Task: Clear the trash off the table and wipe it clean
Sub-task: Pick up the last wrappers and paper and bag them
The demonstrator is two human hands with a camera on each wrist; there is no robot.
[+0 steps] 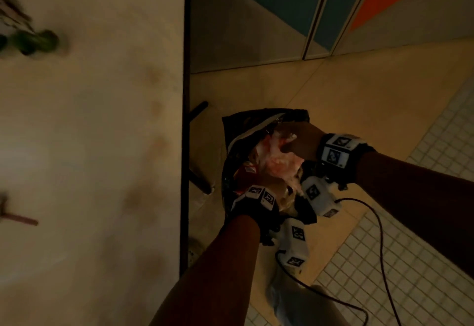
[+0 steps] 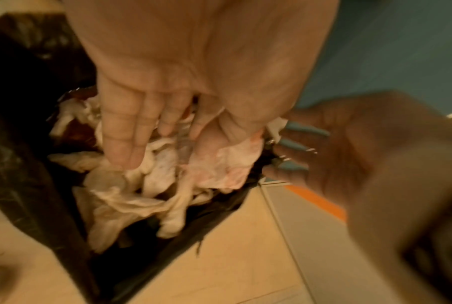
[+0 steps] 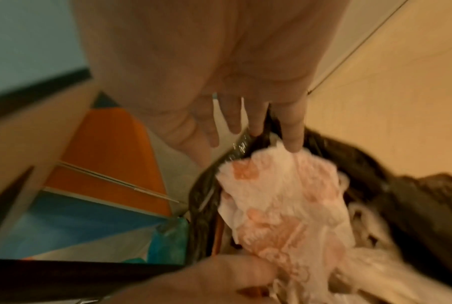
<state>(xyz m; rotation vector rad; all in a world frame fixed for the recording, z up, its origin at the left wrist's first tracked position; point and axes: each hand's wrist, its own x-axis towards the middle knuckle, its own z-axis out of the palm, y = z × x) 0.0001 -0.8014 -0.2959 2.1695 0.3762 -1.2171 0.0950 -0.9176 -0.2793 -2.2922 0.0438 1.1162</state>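
A black trash bag [image 1: 230, 130] stands open on the floor right of the table [image 1: 89, 146]. It is stuffed with crumpled paper tissues [image 2: 141, 195]. On top lies a white tissue with red stains [image 1: 277, 161] [image 3: 284, 205]. My right hand [image 1: 295, 141] [image 3: 245, 115] hovers over the far rim with fingers straight and spread, one fingertip touching the stained tissue. My left hand [image 2: 162, 127] reaches in from the near side, its straight fingers pressing on the tissues; in the head view its fingers are hidden behind the wrist strap. Neither hand grips anything.
On the pale tabletop are brownish smears [image 1: 154, 143], a blurred green object [image 1: 33, 42] at the far left and a brown stick [image 1: 23, 219]. A black table leg [image 1: 197, 110] stands beside the bag. A cable [image 1: 379, 236] trails over the tiled floor.
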